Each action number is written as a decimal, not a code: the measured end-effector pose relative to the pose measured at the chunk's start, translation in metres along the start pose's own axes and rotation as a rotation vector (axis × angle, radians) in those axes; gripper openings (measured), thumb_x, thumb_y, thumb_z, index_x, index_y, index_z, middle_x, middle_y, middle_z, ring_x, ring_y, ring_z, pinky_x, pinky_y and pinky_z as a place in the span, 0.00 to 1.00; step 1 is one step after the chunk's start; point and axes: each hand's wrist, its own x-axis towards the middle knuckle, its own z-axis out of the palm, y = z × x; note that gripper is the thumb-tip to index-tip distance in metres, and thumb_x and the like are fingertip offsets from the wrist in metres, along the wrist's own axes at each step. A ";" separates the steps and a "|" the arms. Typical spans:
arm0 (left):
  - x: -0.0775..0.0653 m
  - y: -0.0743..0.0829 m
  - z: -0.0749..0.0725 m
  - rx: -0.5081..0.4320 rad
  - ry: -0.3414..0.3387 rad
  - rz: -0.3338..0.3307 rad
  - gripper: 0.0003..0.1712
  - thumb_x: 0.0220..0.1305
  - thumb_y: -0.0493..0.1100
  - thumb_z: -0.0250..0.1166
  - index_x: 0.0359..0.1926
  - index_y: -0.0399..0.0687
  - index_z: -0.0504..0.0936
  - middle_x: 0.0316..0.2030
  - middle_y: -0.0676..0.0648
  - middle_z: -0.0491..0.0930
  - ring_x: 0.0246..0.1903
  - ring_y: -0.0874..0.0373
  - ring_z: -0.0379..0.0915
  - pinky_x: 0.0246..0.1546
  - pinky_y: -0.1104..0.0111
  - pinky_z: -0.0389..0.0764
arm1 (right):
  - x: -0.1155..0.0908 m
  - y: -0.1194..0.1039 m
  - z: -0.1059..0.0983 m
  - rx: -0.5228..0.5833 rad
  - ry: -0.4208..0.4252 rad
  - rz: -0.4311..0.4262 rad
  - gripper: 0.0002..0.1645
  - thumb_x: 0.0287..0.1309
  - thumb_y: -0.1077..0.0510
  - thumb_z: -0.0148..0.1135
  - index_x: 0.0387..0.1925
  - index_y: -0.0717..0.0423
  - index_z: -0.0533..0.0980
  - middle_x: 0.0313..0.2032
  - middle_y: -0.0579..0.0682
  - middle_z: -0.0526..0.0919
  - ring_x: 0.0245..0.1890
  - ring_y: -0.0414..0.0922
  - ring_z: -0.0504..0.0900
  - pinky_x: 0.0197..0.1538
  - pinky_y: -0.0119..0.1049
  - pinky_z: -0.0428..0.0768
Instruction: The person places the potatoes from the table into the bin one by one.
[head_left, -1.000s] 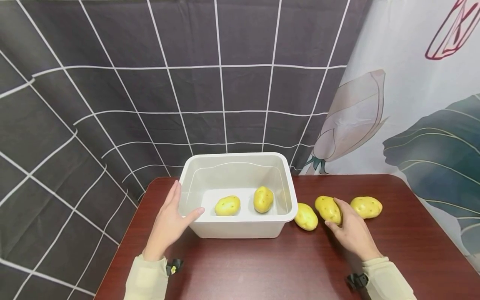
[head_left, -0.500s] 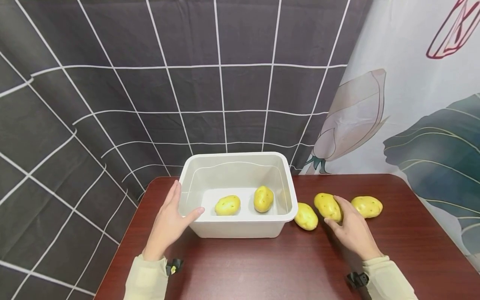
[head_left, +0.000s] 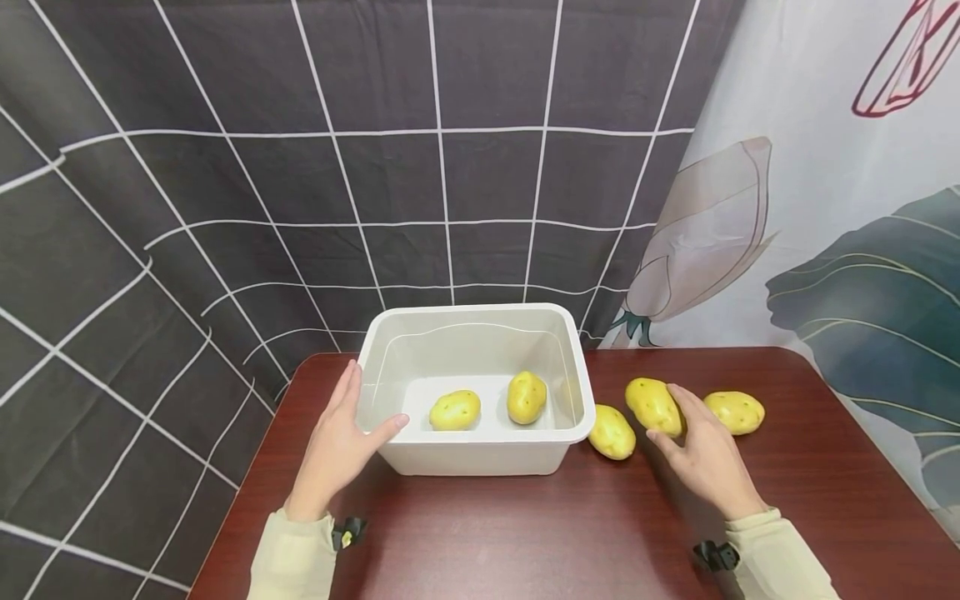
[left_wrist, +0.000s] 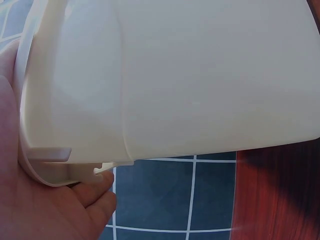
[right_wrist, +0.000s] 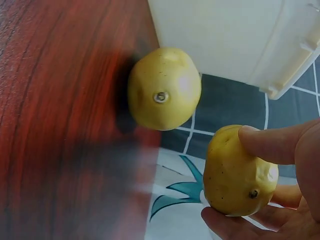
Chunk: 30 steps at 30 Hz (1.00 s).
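In the head view a pale plastic tub (head_left: 480, 457) stands on the table with two yellow potatoes inside, one potato (head_left: 455, 410) left, another potato (head_left: 527, 397) right. My left hand (head_left: 337, 446) holds the tub's front left corner, thumb over the front rim. In the left wrist view its fingertips (left_wrist: 102, 192) show under the rim. My right hand (head_left: 705, 458) grips a potato (right_wrist: 235, 172) between thumb and fingers, raised above the table in the right wrist view. Another potato (right_wrist: 165, 90) lies close to the tub's right side. Farther right rests one more potato (head_left: 735, 413).
A dark red wooden table (head_left: 480, 542) carries everything. Behind it hangs a dark cloth with a white grid (head_left: 495, 175), and a pale floral curtain (head_left: 810, 208) hangs at the right.
The potato in my right hand has risen slightly, with its free end tipped up and away. My left hand and the tub have stayed in place.
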 end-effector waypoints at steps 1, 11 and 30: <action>0.000 0.000 0.000 0.000 0.001 0.000 0.62 0.60 0.67 0.68 0.78 0.34 0.50 0.78 0.40 0.49 0.74 0.39 0.51 0.68 0.42 0.60 | 0.000 -0.001 0.000 0.001 -0.001 -0.002 0.44 0.52 0.63 0.74 0.67 0.74 0.65 0.63 0.73 0.70 0.61 0.70 0.69 0.61 0.66 0.66; 0.000 0.000 0.000 -0.005 -0.002 0.000 0.62 0.60 0.68 0.68 0.78 0.35 0.50 0.78 0.40 0.48 0.75 0.40 0.50 0.68 0.42 0.60 | 0.003 -0.010 -0.004 -0.004 0.032 -0.043 0.44 0.50 0.63 0.75 0.67 0.72 0.66 0.63 0.72 0.71 0.61 0.69 0.70 0.60 0.65 0.67; 0.000 -0.001 -0.001 -0.013 -0.004 -0.002 0.62 0.60 0.68 0.67 0.78 0.35 0.49 0.78 0.40 0.48 0.75 0.40 0.50 0.68 0.42 0.60 | 0.009 -0.023 -0.011 -0.005 0.053 -0.096 0.45 0.51 0.61 0.76 0.67 0.72 0.66 0.62 0.71 0.72 0.61 0.69 0.71 0.60 0.65 0.67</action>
